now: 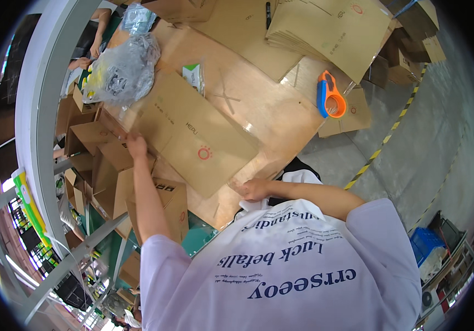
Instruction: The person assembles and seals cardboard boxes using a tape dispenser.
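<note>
A flat folded brown carton (192, 135) with a red round mark and dark print lies on the wooden table before me. At its left corner is my left hand (136, 145), its fingers curled at the cardboard edge; what they hold is too small to make out. My right hand (255, 189) is closed by the table's near edge, just off the carton's near right end. Something shiny and clear shows by its fingertips, but I cannot tell what it is. An orange and blue tape dispenser (332, 96) lies to the right on the table.
Stacked flat cartons (330, 33) lie at the far right, with a black marker (268, 15) beside them. A clear plastic bag (123, 71) and a small green-white packet (193, 77) are at the far left. Open cartons (101, 160) crowd the left side, next to a grey post (43, 94).
</note>
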### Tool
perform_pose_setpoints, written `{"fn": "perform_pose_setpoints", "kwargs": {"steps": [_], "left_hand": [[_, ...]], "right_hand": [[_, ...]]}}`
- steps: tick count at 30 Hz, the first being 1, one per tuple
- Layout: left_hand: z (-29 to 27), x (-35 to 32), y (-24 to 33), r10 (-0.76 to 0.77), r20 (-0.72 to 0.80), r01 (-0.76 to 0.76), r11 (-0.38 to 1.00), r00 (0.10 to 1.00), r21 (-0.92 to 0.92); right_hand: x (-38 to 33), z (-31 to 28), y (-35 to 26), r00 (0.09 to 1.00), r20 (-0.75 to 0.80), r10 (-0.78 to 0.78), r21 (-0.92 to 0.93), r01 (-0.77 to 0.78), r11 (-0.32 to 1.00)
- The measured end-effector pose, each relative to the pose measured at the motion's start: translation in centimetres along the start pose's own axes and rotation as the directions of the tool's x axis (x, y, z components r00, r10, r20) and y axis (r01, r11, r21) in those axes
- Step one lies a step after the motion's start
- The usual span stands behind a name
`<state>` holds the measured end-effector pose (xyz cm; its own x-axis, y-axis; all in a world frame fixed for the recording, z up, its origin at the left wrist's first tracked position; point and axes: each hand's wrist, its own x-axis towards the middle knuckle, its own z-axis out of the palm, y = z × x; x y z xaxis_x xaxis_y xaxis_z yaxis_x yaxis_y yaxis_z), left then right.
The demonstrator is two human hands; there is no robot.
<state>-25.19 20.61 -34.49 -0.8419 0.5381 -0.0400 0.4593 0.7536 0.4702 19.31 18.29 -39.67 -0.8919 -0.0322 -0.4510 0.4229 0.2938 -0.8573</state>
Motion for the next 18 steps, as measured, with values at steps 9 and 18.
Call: {"fn": "perform_pose_setpoints", "kwargs": {"steps": [9,18], "left_hand": [[8.0,-21.8,-5.4,-0.455,-0.035,0.439,0.875,0.89,-0.205],[6.8,-28.1,-5.1,-0.454,0.486,0.664,0.466,0.746,-0.585]], "right_hand": [[-3.0,-8.3,4.2,0.621,-0.704,0.345,0.375,-0.088,0.923],[1.7,-12.2,4.1,0.685,-0.546,0.483,0.459,-0.237,0.856]]}}
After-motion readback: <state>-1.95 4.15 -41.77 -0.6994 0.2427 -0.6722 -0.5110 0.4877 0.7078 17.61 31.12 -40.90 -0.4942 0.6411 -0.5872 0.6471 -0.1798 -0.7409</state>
